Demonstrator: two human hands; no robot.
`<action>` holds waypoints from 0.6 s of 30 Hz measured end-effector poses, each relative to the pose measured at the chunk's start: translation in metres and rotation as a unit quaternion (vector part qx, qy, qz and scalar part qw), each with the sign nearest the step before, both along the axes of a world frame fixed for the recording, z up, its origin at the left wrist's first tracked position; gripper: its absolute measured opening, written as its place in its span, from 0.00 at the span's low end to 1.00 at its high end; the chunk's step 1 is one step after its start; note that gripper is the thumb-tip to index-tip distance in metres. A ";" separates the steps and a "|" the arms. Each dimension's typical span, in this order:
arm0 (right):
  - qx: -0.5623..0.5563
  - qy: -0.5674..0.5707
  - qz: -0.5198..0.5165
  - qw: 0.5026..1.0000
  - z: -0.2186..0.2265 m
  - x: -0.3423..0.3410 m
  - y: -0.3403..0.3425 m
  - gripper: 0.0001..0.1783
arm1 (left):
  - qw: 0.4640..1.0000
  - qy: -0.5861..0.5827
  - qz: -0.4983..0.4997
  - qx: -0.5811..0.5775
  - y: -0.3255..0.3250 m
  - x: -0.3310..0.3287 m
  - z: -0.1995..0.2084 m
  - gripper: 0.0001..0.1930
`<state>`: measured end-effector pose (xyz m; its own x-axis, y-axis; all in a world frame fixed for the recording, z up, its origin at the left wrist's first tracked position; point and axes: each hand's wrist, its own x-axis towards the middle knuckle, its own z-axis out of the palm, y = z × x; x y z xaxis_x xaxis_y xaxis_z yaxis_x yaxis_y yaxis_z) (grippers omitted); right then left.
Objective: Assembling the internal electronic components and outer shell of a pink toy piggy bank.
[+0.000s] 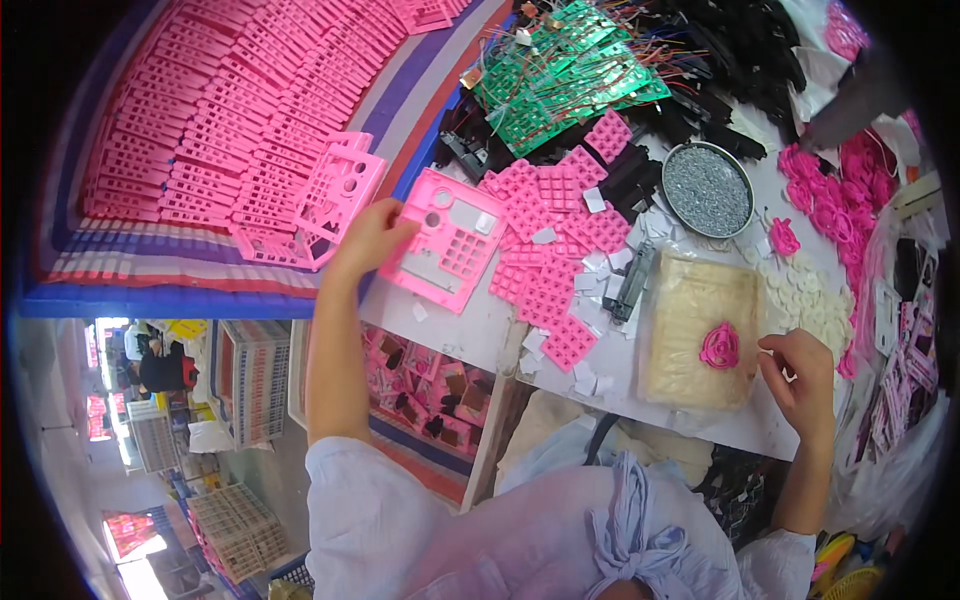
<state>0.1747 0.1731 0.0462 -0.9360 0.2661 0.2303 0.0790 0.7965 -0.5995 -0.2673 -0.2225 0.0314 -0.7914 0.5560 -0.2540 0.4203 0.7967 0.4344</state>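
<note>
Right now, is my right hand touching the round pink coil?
Apart: the head view shows a strip of the cream pad between the right hand and the round pink coil.

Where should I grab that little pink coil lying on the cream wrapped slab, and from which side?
Probably best to pinch the pink coil across its outer loops, coming from the right with the right hand. It is small and roughly round, lies on top of the cream slab with nothing covering it, and that hand is nearest, by the slab's right edge.
</note>
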 end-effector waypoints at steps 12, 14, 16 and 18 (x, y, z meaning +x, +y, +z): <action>-0.450 0.002 0.025 0.893 0.004 -0.031 -0.052 0.47 | 0.842 -0.327 0.014 0.430 0.132 0.201 0.042 0.10; -0.527 0.057 0.011 0.848 -0.008 -0.024 -0.049 0.49 | 0.811 -0.393 0.008 0.433 0.153 0.223 0.027 0.10; -0.574 0.013 -0.030 0.818 -0.005 -0.010 -0.035 0.49 | 0.785 -0.441 -0.014 0.435 0.161 0.233 0.006 0.11; -0.601 -0.014 -0.052 0.798 -0.006 0.005 -0.028 0.49 | 0.782 -0.459 -0.024 0.420 0.169 0.243 -0.006 0.11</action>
<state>0.1797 0.1450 0.0399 -0.8949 0.3555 -0.2698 0.1337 -0.3633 -0.9220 -0.0239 -0.0530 0.0256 -0.4617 0.8561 -0.2325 -0.3556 0.0615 0.9326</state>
